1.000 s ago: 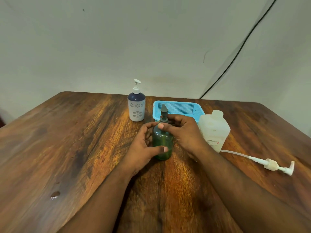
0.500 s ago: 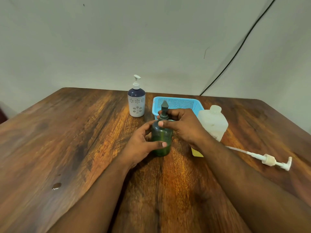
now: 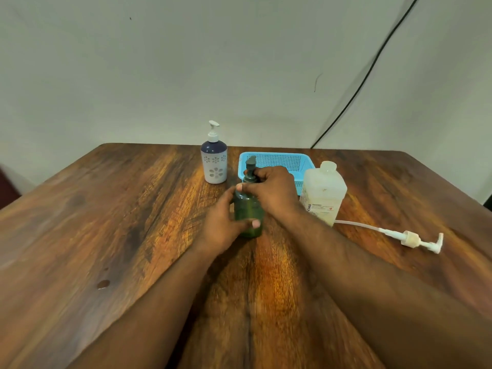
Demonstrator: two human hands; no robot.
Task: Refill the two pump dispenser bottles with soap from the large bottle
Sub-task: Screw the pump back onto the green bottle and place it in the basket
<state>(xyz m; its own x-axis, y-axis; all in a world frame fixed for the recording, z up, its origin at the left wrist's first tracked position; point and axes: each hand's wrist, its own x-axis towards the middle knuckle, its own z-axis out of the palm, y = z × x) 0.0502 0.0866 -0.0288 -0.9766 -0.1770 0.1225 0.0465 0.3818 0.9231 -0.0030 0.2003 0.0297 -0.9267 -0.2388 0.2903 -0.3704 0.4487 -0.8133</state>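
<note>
Compared with a moment ago, the right hand [image 3: 271,191] has turned a little around the collar of the pump [image 3: 250,170] and still pinches it, while the left hand [image 3: 226,222] stays curled around the green bottle [image 3: 247,211], which stands at the centre of the table [image 3: 106,222]. I judge the pump is being screwed, but in which direction I cannot tell. The large bottle [image 3: 323,193] stands just beside, at the right.

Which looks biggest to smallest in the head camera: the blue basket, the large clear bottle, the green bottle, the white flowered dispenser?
1. blue basket, though partly hidden
2. large clear bottle
3. white flowered dispenser and green bottle: too alike to rank, since the green one stands nearer the camera and hands cover part of it.
</note>
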